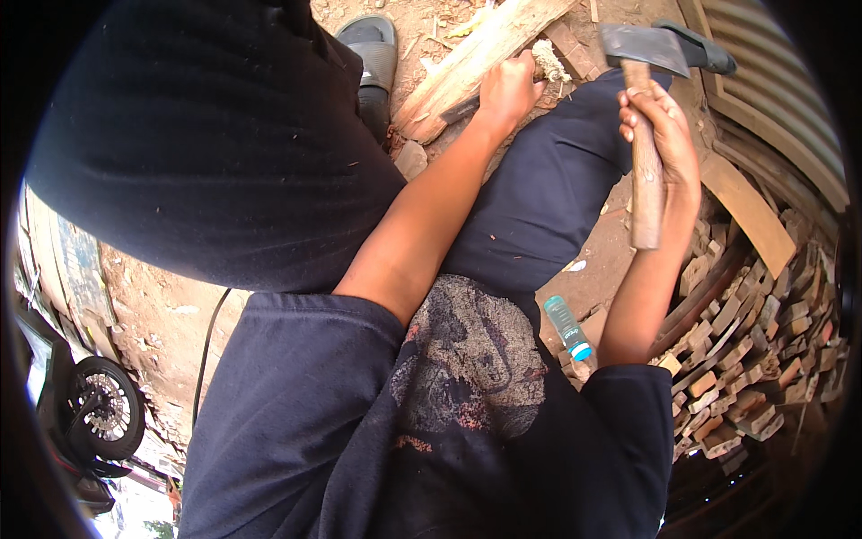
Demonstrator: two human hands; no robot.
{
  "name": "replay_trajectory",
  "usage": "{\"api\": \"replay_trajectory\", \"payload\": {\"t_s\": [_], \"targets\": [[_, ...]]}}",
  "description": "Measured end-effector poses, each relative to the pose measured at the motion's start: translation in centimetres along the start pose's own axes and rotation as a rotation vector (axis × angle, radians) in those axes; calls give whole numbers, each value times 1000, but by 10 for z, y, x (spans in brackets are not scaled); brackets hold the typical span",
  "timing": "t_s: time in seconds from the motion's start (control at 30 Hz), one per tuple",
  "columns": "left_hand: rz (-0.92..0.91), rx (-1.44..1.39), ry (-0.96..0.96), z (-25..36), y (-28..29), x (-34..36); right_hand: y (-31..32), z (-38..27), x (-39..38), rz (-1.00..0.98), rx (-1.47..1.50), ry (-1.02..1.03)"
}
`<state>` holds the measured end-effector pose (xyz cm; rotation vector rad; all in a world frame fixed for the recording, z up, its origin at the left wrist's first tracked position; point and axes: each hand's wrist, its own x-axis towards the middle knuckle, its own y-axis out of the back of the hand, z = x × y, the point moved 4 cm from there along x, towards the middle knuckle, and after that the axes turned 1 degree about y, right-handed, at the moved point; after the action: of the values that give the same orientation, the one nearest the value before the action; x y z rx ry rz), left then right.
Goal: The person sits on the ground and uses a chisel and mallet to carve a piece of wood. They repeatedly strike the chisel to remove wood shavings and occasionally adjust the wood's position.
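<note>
With the left hand (507, 90) clamped on the plank (476, 58) lying on the ground and the right hand (660, 130) fisted around the raised hatchet (642, 72), a glancing stroke could likely strike the steadying fingers or the knee just beside it.

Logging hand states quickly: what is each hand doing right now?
Left hand: closed, gripping the wooden plank.
Right hand: closed around the hatchet, on its wooden handle.
</note>
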<state>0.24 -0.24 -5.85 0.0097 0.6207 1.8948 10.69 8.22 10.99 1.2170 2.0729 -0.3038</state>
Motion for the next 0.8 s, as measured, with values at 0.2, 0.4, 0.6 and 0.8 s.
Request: {"api": "replay_trajectory", "payload": {"t_s": [0.2,0.4,0.6,0.8], "targets": [[-17,21,20,5,3,0,-24,26,-15,-127,-166,-212],[-2,-22,6,2,3,-1,-1,-5,-20,39,3,-86],[-20,-9,17,2,2,0,-25,13,-3,44,-218,15],[-11,-2,9,4,5,-4,-20,-8,-20,-85,-137,-177]]}}
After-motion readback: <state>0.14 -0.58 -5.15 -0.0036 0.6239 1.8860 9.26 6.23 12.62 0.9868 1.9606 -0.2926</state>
